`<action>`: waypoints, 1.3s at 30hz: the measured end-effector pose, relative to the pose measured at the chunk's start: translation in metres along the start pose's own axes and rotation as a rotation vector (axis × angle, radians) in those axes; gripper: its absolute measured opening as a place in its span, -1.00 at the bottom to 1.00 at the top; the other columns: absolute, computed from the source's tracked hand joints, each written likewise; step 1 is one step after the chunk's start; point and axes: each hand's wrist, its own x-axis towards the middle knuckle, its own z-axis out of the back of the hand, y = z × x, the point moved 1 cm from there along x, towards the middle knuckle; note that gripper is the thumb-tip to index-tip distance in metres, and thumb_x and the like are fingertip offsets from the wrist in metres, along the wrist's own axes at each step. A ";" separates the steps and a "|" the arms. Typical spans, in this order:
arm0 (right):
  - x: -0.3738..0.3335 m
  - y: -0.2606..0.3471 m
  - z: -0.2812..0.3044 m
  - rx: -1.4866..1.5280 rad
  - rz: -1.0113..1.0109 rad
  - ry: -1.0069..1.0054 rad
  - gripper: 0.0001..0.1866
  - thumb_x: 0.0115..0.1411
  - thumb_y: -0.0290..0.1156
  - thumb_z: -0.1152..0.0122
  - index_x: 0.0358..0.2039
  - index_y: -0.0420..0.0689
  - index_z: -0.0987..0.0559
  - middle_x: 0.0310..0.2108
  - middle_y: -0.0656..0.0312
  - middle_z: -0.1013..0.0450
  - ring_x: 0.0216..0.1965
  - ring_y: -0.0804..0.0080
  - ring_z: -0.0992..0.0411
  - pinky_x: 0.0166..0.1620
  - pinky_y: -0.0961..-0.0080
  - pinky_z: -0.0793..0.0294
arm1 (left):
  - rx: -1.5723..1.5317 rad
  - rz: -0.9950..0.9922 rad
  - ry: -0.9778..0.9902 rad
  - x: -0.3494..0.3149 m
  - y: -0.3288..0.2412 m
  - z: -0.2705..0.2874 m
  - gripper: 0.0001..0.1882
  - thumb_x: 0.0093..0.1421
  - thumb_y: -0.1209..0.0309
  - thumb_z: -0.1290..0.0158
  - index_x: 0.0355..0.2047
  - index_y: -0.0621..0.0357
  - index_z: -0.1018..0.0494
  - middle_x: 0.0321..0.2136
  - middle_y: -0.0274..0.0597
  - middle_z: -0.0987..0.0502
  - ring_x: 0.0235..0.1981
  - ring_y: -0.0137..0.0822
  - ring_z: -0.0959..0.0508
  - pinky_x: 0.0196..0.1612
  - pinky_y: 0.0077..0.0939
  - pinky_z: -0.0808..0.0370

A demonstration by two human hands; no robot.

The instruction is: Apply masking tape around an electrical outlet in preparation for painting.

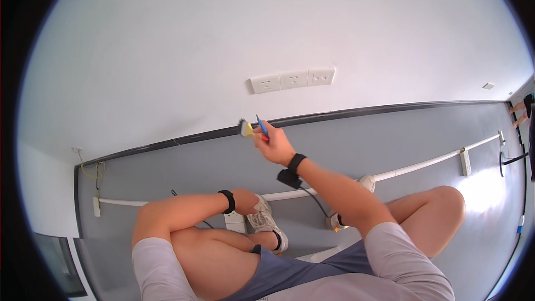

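Note:
My right hand [274, 144] is raised in front of the dark skirting [329, 116] at the foot of the wall. Its fingers are closed around a small paintbrush [247, 130] with dark bristles and a yellow part, blurred by motion. A slim blue pen-like tool [261, 125] with a dark tip pokes up from the same grip; its exact kind is unclear. Low on the left, my left hand [246, 200] hangs beside my light shoe [262, 214], above a white power strip [235, 221]. That hand's fingers are mostly hidden.
Three joined white sockets [294, 79] sit on the wall above the skirting. A long white pipe-like cable cover [418, 166] crosses the grey floor, with another power strip [466, 163] at its right. Yellowish cable [89, 171] hangs by the left corner. Another person's legs [521, 114] show far right.

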 end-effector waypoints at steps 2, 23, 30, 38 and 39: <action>-0.005 0.007 0.030 -0.200 -0.018 0.240 -0.80 0.35 -0.39 -0.22 -0.09 -0.19 -0.51 -0.58 -0.09 -0.47 -0.49 -0.18 -0.52 -0.36 0.14 -0.49 | -0.005 0.021 -0.014 -0.002 0.005 -0.009 -0.50 0.39 -0.03 -0.10 -0.15 0.23 -0.66 -0.21 0.19 -0.72 -0.13 0.26 -0.69 0.01 0.11 -0.59; -0.059 0.069 0.460 -1.196 -0.430 0.535 -0.74 0.24 -0.43 -0.23 -0.05 -0.10 -0.62 -0.15 -0.13 -0.64 -0.06 -0.19 -0.59 0.02 -0.01 -0.57 | 0.151 0.264 -0.056 -0.036 0.008 0.014 -0.68 0.28 0.24 -0.16 -0.15 0.21 -0.72 -0.16 0.12 -0.73 -0.12 0.16 -0.70 0.00 0.03 -0.63; -0.155 -0.082 0.483 -1.014 -0.380 0.277 -0.66 0.16 -0.46 -0.30 -0.02 -0.15 -0.60 -0.34 -0.05 -0.62 -0.25 -0.04 -0.63 -0.15 0.10 -0.61 | 0.142 0.341 -0.013 -0.048 0.009 0.022 -0.66 0.30 0.22 -0.15 -0.14 0.24 -0.70 -0.17 0.13 -0.73 -0.11 0.15 -0.71 0.00 0.02 -0.63; -0.332 -0.265 0.503 -0.957 -0.595 -0.342 -0.66 0.28 -0.17 -0.30 -0.19 -0.23 -0.57 -0.26 -0.17 -0.64 -0.16 -0.32 -0.58 -0.07 -0.17 -0.56 | 0.007 0.575 -0.258 -0.040 -0.008 0.104 -0.66 0.37 0.24 -0.09 -0.18 0.29 -0.68 -0.18 0.16 -0.72 -0.13 0.19 -0.70 -0.02 0.04 -0.62; -0.320 -0.266 0.465 -0.897 -0.580 -0.313 -0.66 0.28 -0.17 -0.30 -0.19 -0.23 -0.57 -0.26 -0.17 -0.64 -0.16 -0.32 -0.58 -0.07 -0.17 -0.56 | 0.009 0.638 -0.230 -0.066 -0.014 0.104 -0.66 0.37 0.24 -0.09 -0.18 0.29 -0.68 -0.18 0.16 -0.72 -0.13 0.19 -0.70 -0.02 0.04 -0.62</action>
